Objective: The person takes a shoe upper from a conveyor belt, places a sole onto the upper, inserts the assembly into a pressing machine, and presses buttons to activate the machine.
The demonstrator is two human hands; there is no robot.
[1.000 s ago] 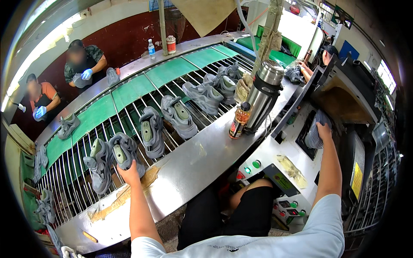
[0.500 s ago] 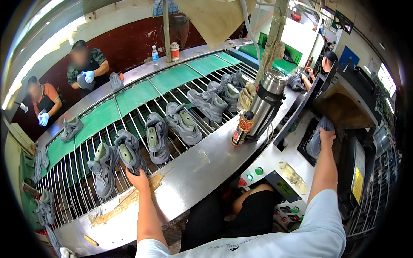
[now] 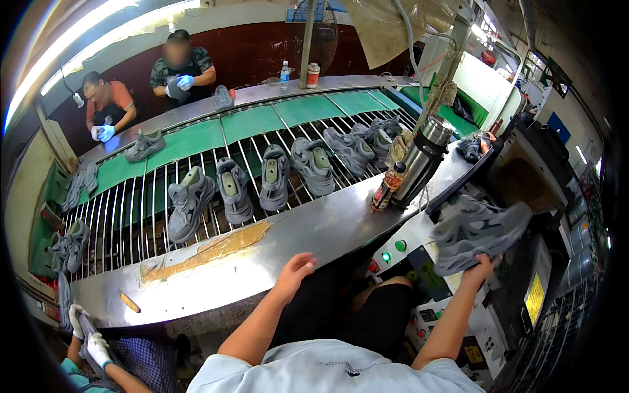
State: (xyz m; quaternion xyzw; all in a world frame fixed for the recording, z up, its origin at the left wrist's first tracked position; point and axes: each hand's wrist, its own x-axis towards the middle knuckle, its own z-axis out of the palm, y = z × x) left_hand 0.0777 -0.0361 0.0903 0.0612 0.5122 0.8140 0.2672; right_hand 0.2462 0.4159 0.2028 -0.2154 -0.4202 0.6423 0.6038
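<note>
Head view: right hand [image 3: 483,268] grips a grey shoe [image 3: 477,229] above the machine [image 3: 517,196] right of the steel ledge [image 3: 314,229], while left hand [image 3: 295,270], loose and empty, rests at that ledge's near edge.

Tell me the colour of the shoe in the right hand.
Grey chunky sports shoe, held by the right hand; head view.

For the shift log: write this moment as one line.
left hand: empty, at steel conveyor edge | right hand: holds grey sneaker over machine | belt: grey sneakers in a row
</note>
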